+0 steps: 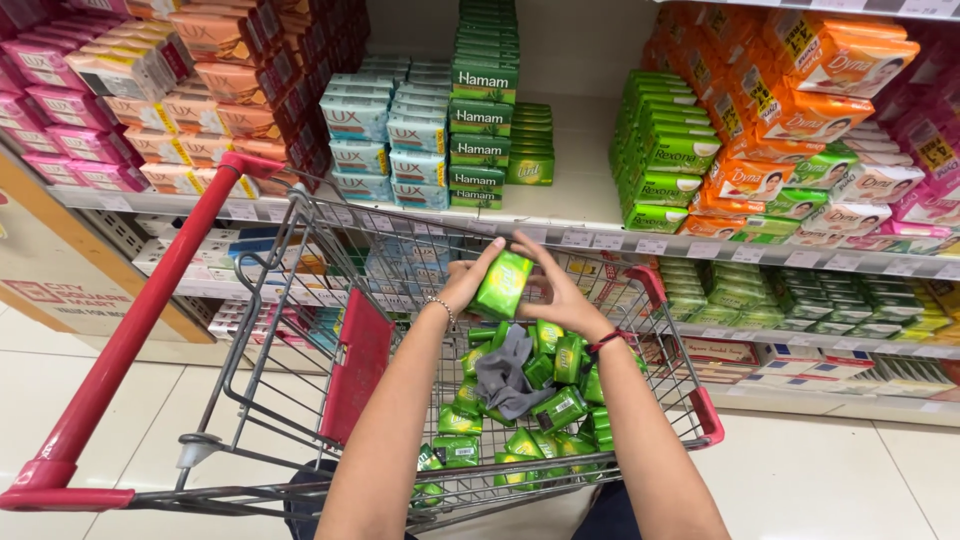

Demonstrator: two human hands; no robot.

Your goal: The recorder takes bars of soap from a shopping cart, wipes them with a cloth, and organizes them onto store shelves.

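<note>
I am holding one green soap bar point(502, 284) between my two hands; roughly twenty more green bars point(560, 408) and one grey cloth point(503, 372) are lying in one cart point(150, 300).

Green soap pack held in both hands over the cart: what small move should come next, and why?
Probably lift the green soap pack toward the shelf ahead. Both the left hand and right hand grip it above the cart, clear of the pile of green packs and grey cloth below, and the shelf has a bare patch beside matching light-green packs.
</note>
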